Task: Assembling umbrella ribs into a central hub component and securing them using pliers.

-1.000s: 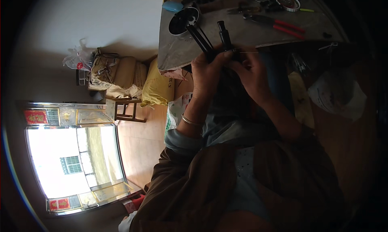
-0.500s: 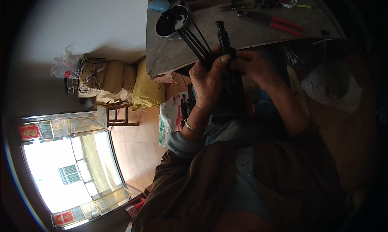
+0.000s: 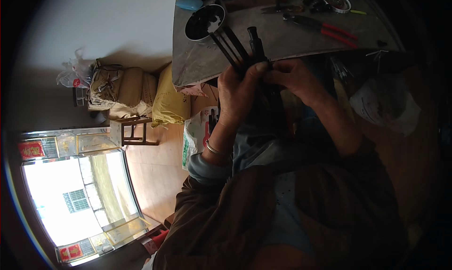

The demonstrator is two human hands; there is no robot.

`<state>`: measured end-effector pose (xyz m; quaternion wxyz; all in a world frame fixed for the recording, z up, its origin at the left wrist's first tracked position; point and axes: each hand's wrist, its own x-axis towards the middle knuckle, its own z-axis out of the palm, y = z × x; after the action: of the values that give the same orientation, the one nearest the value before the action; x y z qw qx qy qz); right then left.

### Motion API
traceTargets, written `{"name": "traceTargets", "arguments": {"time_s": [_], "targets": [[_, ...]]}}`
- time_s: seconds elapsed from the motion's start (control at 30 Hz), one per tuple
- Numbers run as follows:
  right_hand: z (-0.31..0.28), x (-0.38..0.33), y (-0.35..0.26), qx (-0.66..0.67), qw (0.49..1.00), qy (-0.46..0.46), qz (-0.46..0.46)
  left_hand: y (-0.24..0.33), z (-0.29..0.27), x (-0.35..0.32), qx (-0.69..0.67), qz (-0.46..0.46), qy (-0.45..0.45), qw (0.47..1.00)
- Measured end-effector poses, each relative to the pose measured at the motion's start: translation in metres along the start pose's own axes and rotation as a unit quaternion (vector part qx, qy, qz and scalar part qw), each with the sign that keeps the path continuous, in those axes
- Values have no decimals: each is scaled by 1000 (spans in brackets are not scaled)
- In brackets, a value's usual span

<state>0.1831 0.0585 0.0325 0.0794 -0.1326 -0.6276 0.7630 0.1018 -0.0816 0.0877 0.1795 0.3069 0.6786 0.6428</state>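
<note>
My left hand [image 3: 239,87] is wrapped round a bundle of thin black rods [image 3: 230,43], whose ends fan out toward the bowl on the table. Its thumb presses against a thicker black tube [image 3: 256,45] with a narrower, flared tip, which points away from me. My right hand [image 3: 293,78] is closed in a pinch beside the left thumb, at the lower part of that tube. Its fingertips cover whatever small part they pinch. Below both hands, dark lengths continue toward my lap, too dim to make out.
On the table [image 3: 188,63] stand a bowl of small black parts [image 3: 205,23] and a white round dish [image 3: 336,1]. Red-handled pliers [image 3: 332,31] lie to the right. At left are a yellow sack [image 3: 170,99] and a wooden stool [image 3: 134,131]; a clear plastic bag [image 3: 385,103] is at right.
The rods have shifted and bunched differently in my left hand, and the tube tilts slightly more to the left. My right hand keeps its pinch. The whole view has shifted a little.
</note>
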Motion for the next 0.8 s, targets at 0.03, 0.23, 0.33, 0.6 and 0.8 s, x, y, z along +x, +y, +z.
{"name": "traceTargets", "arguments": {"time_s": [0.03, 0.23, 0.33, 0.6, 0.8], "targets": [[-1, -1, -2, 15, 1000, -15, 21, 1, -1, 0, -1, -1, -1, 1000], [-2, -2, -9, 22, 998, -13, 63, -5, 5, -3, -33, -1, -10, 999], [8, -4, -1, 5, 999, 42, 6, -9, 7, -1, -48, -9, 21, 999], [12, -8, -12, -145, 974, 68, -158, -3, -7, 8, -64, -37, -39, 997], [2, -8, -17, -95, 993, 41, -54, 1, -6, 9, -89, -46, -71, 992]]}}
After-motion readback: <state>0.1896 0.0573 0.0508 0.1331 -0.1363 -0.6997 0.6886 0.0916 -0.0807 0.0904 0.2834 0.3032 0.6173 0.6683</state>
